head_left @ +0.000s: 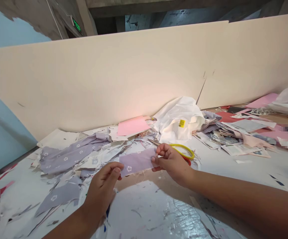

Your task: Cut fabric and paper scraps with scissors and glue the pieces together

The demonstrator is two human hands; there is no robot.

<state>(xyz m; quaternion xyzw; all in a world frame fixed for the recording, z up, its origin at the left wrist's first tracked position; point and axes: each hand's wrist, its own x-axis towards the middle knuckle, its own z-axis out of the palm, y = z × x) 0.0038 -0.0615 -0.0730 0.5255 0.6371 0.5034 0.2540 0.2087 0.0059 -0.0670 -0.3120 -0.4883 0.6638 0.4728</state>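
Between my two hands a small lilac rectangle of fabric with white flower prints is held stretched above the table. My left hand pinches its left end between thumb and fingers. At the opposite end my right hand grips the fabric's right edge. A pair of scissors with yellow and red handles lies just behind my right hand, which partly hides it. Larger lilac flowered fabric scraps are heaped to the left of my hands.
A white cloth or bag with a yellow label is bunched against the cream board. Pink card rests on scraps nearby. Stacked fabric pieces lie to the right. Threads and small cuttings litter the white tabletop.
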